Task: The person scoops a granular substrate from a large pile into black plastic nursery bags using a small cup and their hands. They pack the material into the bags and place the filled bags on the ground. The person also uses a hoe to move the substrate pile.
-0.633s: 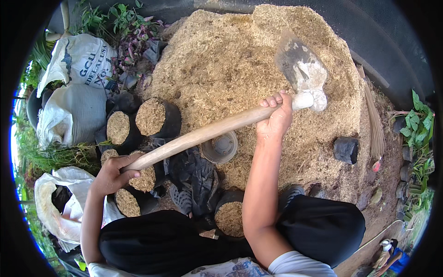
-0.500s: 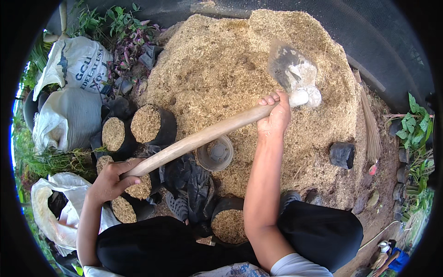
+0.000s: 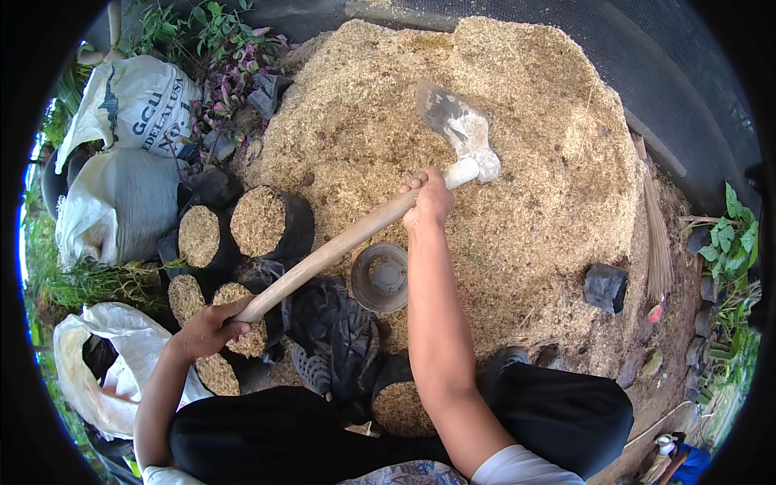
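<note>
My right hand [image 3: 427,198] grips the upper part of a hoe's pale wooden handle [image 3: 339,246], close to the metal blade [image 3: 436,109], which is caked with whitish material over a mound of sawdust-like material [image 3: 550,178]. My left hand [image 3: 210,331] is closed round the handle's lower end, above several black bags [image 3: 295,218] filled with the same material. A small plastic pot [image 3: 380,279] sits below the handle, just left of my right forearm. Crumpled black plastic [image 3: 323,323] lies below it.
White sacks [image 3: 121,210] and plants [image 3: 210,32] line the left. Dark mesh [image 3: 679,97] curves behind the mound. A small black bag [image 3: 605,287] and a broom-like bundle [image 3: 655,234] lie at right, beside leafy plants [image 3: 723,234]. My knees are at the bottom.
The hoe's blade and my right hand have moved leftward, steepening the handle's slant. My left hand has moved slightly lower in the picture and still grips the handle.
</note>
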The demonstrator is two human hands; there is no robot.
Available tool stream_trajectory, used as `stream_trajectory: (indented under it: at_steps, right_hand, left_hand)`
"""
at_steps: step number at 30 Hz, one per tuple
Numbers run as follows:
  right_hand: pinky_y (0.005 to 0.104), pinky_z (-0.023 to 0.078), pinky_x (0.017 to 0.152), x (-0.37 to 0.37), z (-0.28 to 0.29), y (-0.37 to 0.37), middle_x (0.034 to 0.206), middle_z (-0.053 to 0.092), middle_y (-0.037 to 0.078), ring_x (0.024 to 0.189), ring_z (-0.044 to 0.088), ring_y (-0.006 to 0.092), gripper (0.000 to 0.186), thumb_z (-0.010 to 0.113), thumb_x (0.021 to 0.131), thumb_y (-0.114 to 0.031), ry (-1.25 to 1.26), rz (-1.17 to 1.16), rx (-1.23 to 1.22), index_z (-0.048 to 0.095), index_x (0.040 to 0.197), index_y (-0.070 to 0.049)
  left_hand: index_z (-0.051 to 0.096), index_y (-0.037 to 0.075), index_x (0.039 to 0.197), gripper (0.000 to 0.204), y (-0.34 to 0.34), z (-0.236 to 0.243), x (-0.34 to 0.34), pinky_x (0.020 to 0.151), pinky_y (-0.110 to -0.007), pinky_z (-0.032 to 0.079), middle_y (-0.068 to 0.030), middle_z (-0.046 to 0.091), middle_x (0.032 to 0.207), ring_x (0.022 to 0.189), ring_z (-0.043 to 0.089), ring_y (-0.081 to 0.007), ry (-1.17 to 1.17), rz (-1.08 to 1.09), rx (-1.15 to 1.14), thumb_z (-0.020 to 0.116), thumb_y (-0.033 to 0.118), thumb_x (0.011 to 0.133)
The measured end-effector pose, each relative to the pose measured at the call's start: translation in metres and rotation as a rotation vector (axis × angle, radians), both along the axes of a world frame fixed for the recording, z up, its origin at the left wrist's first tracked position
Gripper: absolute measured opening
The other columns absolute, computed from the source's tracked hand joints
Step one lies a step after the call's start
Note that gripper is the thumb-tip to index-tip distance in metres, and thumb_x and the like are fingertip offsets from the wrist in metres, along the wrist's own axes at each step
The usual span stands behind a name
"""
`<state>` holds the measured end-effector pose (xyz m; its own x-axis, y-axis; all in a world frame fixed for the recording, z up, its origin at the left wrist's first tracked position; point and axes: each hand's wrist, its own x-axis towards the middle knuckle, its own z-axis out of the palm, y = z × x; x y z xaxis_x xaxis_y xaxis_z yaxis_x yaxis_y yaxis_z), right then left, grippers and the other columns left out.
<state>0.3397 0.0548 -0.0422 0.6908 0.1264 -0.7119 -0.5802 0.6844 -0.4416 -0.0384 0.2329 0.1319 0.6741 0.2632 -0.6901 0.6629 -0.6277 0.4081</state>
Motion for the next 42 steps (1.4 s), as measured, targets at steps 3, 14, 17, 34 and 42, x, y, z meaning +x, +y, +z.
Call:
stream_trajectory:
  at_steps: [3, 14, 17, 34, 42]
  right_hand:
    - [0.0377, 0.044, 0.058, -0.011, -0.009, -0.021, 0.080, 0.051, 0.000, 0.063, 0.049, 0.0129, 0.010, 0.064, 0.106, -0.008, -0.061, -0.044, 0.102, 0.054, 0.104, -0.007]
    - [0.0357, 0.046, 0.062, 0.004, 0.041, -0.067, 0.084, 0.048, -0.001, 0.068, 0.049, 0.0120, 0.010, 0.066, 0.105, -0.011, -0.313, -0.073, 0.202, 0.057, 0.108, -0.008]
    - [0.0368, 0.046, 0.061, 0.021, 0.035, -0.047, 0.082, 0.049, 0.000, 0.065, 0.049, 0.0130, 0.009, 0.065, 0.106, -0.009, -0.304, -0.005, 0.137, 0.056, 0.107, -0.007]
    - [0.0348, 0.046, 0.061, -0.009, 0.020, -0.068, 0.081, 0.050, -0.001, 0.065, 0.049, 0.0122, 0.008, 0.065, 0.106, -0.009, -0.183, 0.005, 0.071, 0.057, 0.106, -0.007]
    - [0.0339, 0.046, 0.062, 0.001, 0.031, -0.085, 0.081, 0.048, -0.002, 0.067, 0.049, 0.0109, 0.007, 0.064, 0.106, -0.008, -0.249, -0.076, 0.000, 0.057, 0.110, -0.007]
  left_hand:
    - [0.057, 0.008, 0.161, 0.065, 0.001, -0.002, -0.009, 0.085, -0.040, 0.059, -0.0227, 0.077, 0.103, 0.088, 0.078, -0.0262, -0.088, -0.077, 0.018, 0.081, 0.022, 0.102]
    - [0.060, 0.004, 0.159, 0.064, -0.008, 0.010, 0.018, 0.090, -0.041, 0.059, -0.0227, 0.078, 0.105, 0.095, 0.079, -0.0325, -0.287, -0.114, -0.039, 0.081, 0.020, 0.100]
    - [0.059, 0.002, 0.158, 0.065, -0.012, -0.002, 0.025, 0.091, -0.042, 0.059, -0.0229, 0.078, 0.104, 0.095, 0.079, -0.0339, -0.310, -0.109, -0.065, 0.081, 0.020, 0.100]
    - [0.053, 0.010, 0.165, 0.067, -0.014, 0.003, 0.014, 0.095, -0.041, 0.059, -0.0195, 0.080, 0.113, 0.102, 0.079, -0.0290, -0.073, -0.148, -0.199, 0.078, 0.027, 0.105]
    - [0.055, 0.011, 0.164, 0.066, -0.016, -0.001, 0.020, 0.094, -0.043, 0.059, -0.0221, 0.078, 0.113, 0.104, 0.078, -0.0365, -0.249, -0.158, -0.084, 0.078, 0.025, 0.104]
